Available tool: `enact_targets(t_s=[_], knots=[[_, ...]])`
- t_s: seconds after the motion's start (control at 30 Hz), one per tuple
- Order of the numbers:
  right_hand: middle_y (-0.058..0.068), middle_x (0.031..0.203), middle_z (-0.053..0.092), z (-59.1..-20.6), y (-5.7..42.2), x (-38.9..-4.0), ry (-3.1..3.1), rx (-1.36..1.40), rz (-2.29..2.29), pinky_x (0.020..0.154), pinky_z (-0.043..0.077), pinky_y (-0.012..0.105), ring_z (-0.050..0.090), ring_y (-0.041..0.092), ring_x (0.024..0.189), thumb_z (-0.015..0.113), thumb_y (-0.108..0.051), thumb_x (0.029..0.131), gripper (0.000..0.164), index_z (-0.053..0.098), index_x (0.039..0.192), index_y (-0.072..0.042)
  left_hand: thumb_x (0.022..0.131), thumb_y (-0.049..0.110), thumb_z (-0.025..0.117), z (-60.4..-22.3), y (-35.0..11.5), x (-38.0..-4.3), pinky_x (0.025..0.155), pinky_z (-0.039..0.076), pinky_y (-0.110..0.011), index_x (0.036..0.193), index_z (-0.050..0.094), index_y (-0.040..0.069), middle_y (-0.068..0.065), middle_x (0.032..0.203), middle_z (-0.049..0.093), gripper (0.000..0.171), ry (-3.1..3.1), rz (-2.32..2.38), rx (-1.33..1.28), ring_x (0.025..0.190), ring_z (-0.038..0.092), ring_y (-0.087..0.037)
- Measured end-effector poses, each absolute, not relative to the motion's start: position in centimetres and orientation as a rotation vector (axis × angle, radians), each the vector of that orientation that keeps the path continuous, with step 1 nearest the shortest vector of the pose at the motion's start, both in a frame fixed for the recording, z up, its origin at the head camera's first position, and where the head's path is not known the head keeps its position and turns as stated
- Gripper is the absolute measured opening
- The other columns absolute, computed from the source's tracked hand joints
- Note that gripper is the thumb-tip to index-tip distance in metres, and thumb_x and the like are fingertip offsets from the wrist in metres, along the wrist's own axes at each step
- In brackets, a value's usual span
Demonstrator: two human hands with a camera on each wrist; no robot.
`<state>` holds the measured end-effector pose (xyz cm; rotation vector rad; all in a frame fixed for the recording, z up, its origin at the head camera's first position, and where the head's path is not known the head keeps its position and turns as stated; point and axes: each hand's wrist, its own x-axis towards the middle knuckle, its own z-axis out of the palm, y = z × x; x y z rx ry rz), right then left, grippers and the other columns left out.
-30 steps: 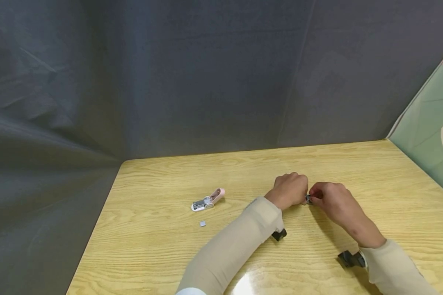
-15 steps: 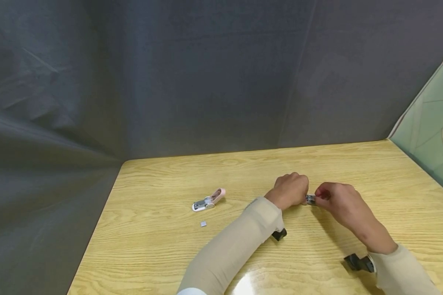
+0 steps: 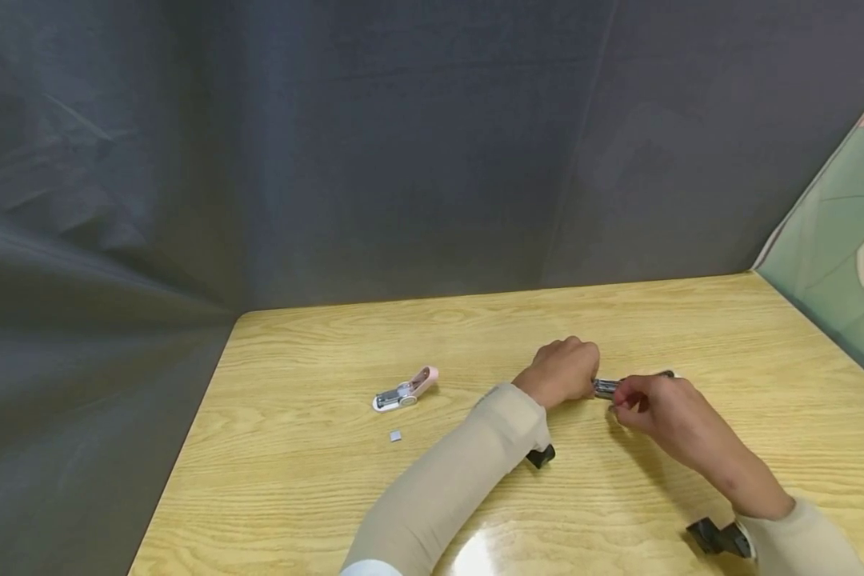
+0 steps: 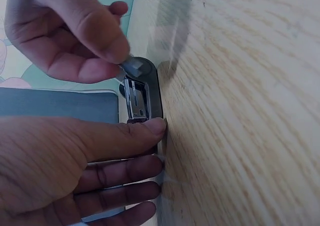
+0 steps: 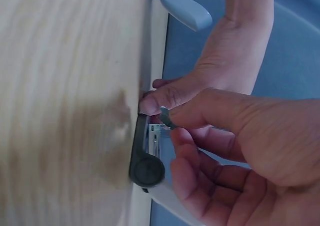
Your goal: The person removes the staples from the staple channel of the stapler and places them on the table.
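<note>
A dark grey stapler (image 3: 604, 388) is folded open on the table at the right, its metal staple channel (image 4: 135, 99) facing up in the left wrist view. My left hand (image 3: 563, 372) grips the base at its front end, thumb (image 4: 145, 132) on the near edge. Just above the channel, my right hand (image 3: 673, 408) pinches a short grey strip of staples (image 4: 133, 65) between thumb and forefinger. In the right wrist view the strip of staples (image 5: 166, 117) is apart from the channel, and the stapler's round hinge (image 5: 147, 171) is below it.
To the left lies a second stapler (image 3: 406, 394), pink and white, with its top raised. Nearer me sits a small grey block, apparently staples (image 3: 395, 436), on the wood-grain table (image 3: 295, 480). A dark curtain (image 3: 418, 160) stands behind the table.
My right hand has shifted right and a little toward me, uncovering more of the stapler's channel. The staples strip now shows in its fingertips. My left hand has stayed almost still.
</note>
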<state>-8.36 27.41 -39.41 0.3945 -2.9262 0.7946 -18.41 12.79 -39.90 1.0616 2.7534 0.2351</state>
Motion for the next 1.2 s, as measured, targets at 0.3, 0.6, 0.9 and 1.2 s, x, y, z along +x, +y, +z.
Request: enact_targets(t_s=[0.3,0.6,0.9,1.2], knots=[[-0.01,0.078,0.065,-40.7,27.2,-8.7,-2.917,0.499,0.808,0.061,0.053,0.027,0.062,0.005,0.07,0.08,0.0,0.085,0.018,0.07,0.081,-0.014,0.089,0.033,0.084,-39.7,12.6,-18.4,0.051,0.038,-0.023,0.065,0.064,0.021,0.01,0.056,0.051,0.033,2.724,0.252,1.035,0.053,0.04,-0.006],[-0.011,0.078,0.063,-41.2,27.3,-8.7,-2.905,0.566,0.757,0.061,0.053,0.026,0.06,0.002,0.071,0.081,0.004,0.083,0.021,0.07,0.081,-0.014,0.093,0.039,0.078,-39.2,12.0,-17.9,0.046,0.029,-0.024,0.064,0.051,0.019,0.006,0.054,0.031,0.044,2.712,0.268,1.006,0.047,0.027,-0.008],[-0.01,0.08,0.062,-41.7,27.1,-8.4,-2.925,0.578,0.707,0.062,0.051,0.027,0.056,0.004,0.072,0.083,0.004,0.08,0.025,0.068,0.08,-0.016,0.095,0.045,0.074,-38.3,8.1,-17.7,0.045,0.028,-0.022,0.065,0.055,0.022,0.009,0.055,0.037,0.043,2.816,0.347,1.071,0.047,0.029,-0.004],[-0.013,0.077,0.061,-41.3,27.1,-8.0,-2.918,0.568,0.703,0.06,0.05,0.027,0.056,0.001,0.069,0.083,-0.001,0.083,0.02,0.069,0.083,-0.016,0.098,0.045,0.07,-36.6,2.9,-16.5,0.067,0.05,-0.02,0.125,0.076,0.019,0.005,0.12,0.07,0.038,2.859,0.381,1.129,0.087,0.064,-0.005]])
